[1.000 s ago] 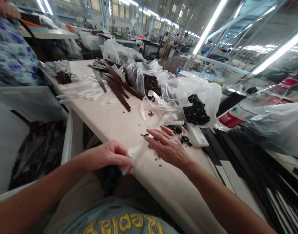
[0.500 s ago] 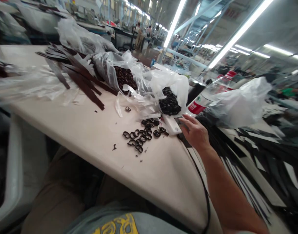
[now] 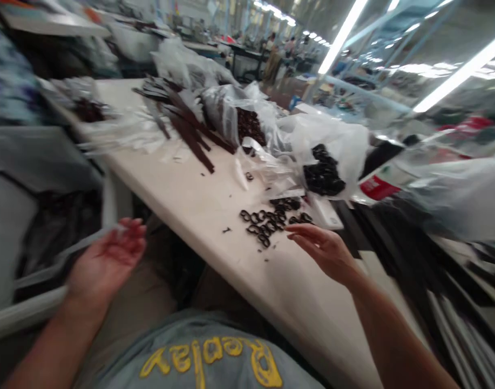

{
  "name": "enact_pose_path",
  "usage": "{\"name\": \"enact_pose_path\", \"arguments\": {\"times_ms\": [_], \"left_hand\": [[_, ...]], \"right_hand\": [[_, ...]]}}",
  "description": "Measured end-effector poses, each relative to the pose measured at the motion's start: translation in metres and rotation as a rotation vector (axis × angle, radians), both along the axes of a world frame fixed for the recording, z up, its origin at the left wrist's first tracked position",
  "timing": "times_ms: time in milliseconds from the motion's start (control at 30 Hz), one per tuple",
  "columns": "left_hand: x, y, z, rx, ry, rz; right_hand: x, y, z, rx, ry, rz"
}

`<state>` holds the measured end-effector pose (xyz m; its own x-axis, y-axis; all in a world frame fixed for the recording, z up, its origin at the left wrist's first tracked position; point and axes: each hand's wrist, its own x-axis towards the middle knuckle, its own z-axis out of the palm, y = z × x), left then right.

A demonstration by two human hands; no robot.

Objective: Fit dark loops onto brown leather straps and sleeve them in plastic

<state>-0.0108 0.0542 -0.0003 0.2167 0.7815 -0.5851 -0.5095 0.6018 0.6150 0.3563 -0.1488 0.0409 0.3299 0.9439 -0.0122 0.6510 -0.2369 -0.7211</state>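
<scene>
My right hand (image 3: 326,251) hovers over the table beside a loose pile of small black loops (image 3: 265,222), fingers stretched forward and holding nothing I can see. Palm upward, my left hand (image 3: 109,256) is off the table's near edge, its fingers loosely bent with nothing visible in them. Behind the pile, a white plastic bag (image 3: 348,140) lies open, showing many black pieces (image 3: 323,172) inside. A flat white object (image 3: 327,212) rests in front of that bag. One single loop (image 3: 249,176) lies apart from the others.
Dark brown strips (image 3: 190,135) and clear plastic (image 3: 126,129) cover the table's far left. Another bag holds dark brown pieces (image 3: 249,125). At the right are a red-labelled bottle (image 3: 379,186) and long black strips (image 3: 405,270). A white bin (image 3: 109,200) stands at the left.
My right hand has moved from beside the flat white object back toward the loops. My left hand has come into view at the left. The camera view has swung left.
</scene>
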Motion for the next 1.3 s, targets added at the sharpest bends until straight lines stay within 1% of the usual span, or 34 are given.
{"name": "enact_pose_path", "arguments": {"times_ms": [33,100,167,233,267,333,433,567,667,767,867,933,1033,1133,1300], "left_hand": [[-0.001,-0.009,0.005,0.030,-0.056,0.051],[0.003,-0.023,0.008,0.036,-0.114,0.025],[0.008,-0.032,0.004,0.077,-0.149,0.014],[0.009,-0.040,0.001,0.124,-0.163,-0.002],[0.008,-0.043,-0.001,0.147,-0.163,-0.010],[0.004,-0.050,-0.004,0.190,-0.155,-0.020],[0.000,-0.057,-0.011,0.212,-0.136,-0.041],[0.005,-0.066,-0.019,0.172,-0.131,-0.078],[0.013,-0.072,-0.022,0.194,-0.125,-0.073],[0.018,-0.076,-0.026,0.211,-0.133,-0.071],[0.021,-0.078,-0.032,0.212,-0.156,-0.085],[0.021,-0.079,-0.035,0.218,-0.142,-0.104],[0.023,-0.079,-0.034,0.225,-0.053,-0.122],[0.024,-0.075,-0.030,0.251,-0.002,-0.081],[0.022,-0.067,-0.027,0.211,0.000,0.003]], "right_hand": [[-0.019,0.014,-0.002,-0.017,0.077,0.080],[-0.058,0.039,-0.006,-0.058,0.207,0.236],[-0.097,0.060,-0.010,-0.117,0.343,0.379],[-0.134,0.077,-0.015,-0.170,0.494,0.475],[-0.150,0.085,-0.018,-0.188,0.580,0.493],[-0.175,0.096,-0.023,-0.219,0.763,0.478],[-0.199,0.106,-0.030,-0.283,0.971,0.405],[-0.213,0.110,-0.037,-0.319,1.119,0.255],[-0.214,0.110,-0.043,-0.318,1.186,0.161],[-0.213,0.111,-0.046,-0.275,1.200,0.126],[-0.212,0.113,-0.049,-0.176,1.120,0.150],[-0.211,0.113,-0.052,-0.112,1.017,0.155],[-0.208,0.112,-0.058,-0.040,0.787,0.161],[-0.205,0.110,-0.062,-0.043,0.623,0.199],[-0.205,0.110,-0.060,-0.110,0.542,0.254]]}}
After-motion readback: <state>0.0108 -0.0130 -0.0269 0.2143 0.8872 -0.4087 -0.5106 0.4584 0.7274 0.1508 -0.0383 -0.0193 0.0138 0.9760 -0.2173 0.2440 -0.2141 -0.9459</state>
